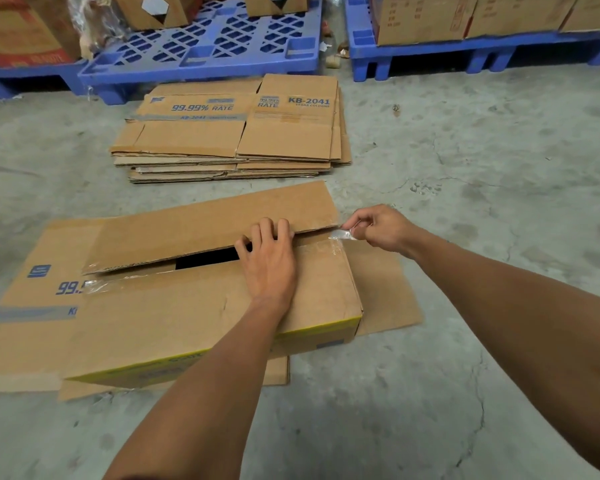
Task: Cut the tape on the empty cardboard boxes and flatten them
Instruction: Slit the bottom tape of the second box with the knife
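Note:
A brown cardboard box point(174, 323) with a yellow lower edge lies on the concrete floor. Its far top flap point(205, 226) is lifted, showing a dark gap along the middle seam. My left hand point(269, 258) rests on the near flap, its fingers curled over the seam edge against the lifted flap. At the box's right end my right hand point(378, 226) pinches a strip of clear tape point(342, 234) that is peeled up from the seam. More clear tape point(96, 285) clings to the left end of the seam.
A stack of flattened boxes point(236, 133) printed "KB-2041" lies behind. Another flattened box point(21, 299) lies under and left of the one I hold. Blue plastic pallets point(201, 46) with cartons point(426, 15) line the back. Bare cracked floor point(465, 161) stretches to the right.

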